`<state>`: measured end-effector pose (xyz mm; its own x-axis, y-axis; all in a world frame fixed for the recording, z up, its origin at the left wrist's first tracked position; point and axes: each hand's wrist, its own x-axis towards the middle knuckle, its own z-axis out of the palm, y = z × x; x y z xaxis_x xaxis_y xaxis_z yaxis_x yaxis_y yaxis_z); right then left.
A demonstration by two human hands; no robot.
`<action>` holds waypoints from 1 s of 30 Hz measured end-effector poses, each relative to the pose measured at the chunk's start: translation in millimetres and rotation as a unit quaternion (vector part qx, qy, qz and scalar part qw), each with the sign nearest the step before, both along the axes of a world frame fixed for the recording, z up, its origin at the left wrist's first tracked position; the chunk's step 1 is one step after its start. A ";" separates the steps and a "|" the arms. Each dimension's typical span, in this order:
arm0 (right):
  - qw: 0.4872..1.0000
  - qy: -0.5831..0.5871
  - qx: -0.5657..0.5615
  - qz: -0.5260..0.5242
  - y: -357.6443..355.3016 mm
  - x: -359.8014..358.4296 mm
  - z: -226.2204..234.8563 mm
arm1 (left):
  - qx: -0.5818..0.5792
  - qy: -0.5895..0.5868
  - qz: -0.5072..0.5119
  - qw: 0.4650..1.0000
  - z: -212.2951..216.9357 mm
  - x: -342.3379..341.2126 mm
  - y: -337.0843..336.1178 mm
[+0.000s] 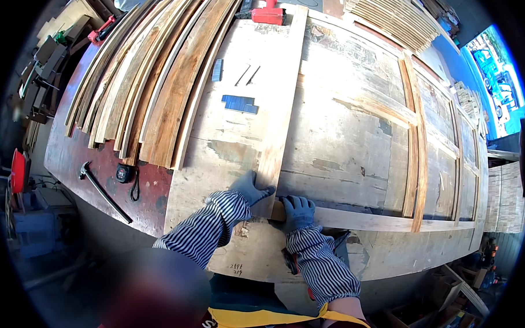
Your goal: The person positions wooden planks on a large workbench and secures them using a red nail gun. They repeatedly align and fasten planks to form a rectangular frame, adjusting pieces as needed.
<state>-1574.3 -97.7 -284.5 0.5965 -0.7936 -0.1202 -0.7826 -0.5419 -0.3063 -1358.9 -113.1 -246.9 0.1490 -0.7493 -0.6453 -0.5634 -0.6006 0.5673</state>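
— Head view: where do we have the plank [283, 99]?

— Lying flat on the big worn panel [342, 132] that covers the tabletop [100, 164], running away from us. Our left hand [249, 189], gloved, is curled against its near end from the left edge; our right hand [298, 212] is pressed down half-closed where that end meets the cross strip [380, 220].

— How will it handle?

— We judge it stiff, dry, fairly light for its length, rough enough not to slip in gloves. Long, so it would swing; better gripped at both edges near the end, as now.

— Anything nearby?

— Stacked boards [156, 92] to the left, a hammer [104, 192], and a tape measure [123, 173].
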 end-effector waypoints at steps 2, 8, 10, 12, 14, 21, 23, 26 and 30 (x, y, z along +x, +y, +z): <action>1.000 -0.002 0.001 0.006 -1.2 2.0 2.5 | -0.001 -0.009 -0.006 1.000 -10.9 3.8 0.9; 1.000 0.012 0.014 -0.001 -0.1 2.6 7.8 | 0.019 0.038 -0.040 0.998 -7.9 4.4 -8.8; 1.000 0.009 0.003 0.002 -0.9 -0.1 5.3 | 0.008 0.061 -0.063 0.996 -3.5 6.0 -7.0; 1.000 0.005 -0.001 0.005 -0.1 -0.2 3.6 | 0.029 0.065 -0.055 0.996 -0.9 4.6 -5.9; 1.000 0.001 -0.003 0.006 0.2 1.1 4.4 | 0.032 0.031 -0.061 0.997 -6.9 3.9 -0.3; 0.999 -0.035 -0.032 0.012 0.2 -3.0 -9.3 | 0.055 -0.059 -0.062 0.995 5.1 -7.3 0.3; 0.998 -0.041 -0.051 0.005 0.0 -2.9 -13.3 | 0.070 -0.041 -0.068 0.994 11.6 -6.8 -0.6; 0.997 -0.053 -0.055 0.005 0.6 -2.2 -16.8 | 0.083 -0.035 -0.074 0.993 20.2 -8.0 -0.6; 0.993 -0.086 -0.075 -0.008 0.9 -4.1 -21.4 | 0.051 -0.053 -0.101 0.992 28.0 -9.3 -1.7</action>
<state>-1578.4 -96.8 -305.9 0.5857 -0.8040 0.1028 -0.7346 -0.5801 -0.3519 -1368.3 -114.8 -218.9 0.0738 -0.7027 -0.7077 -0.7312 -0.5206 0.4407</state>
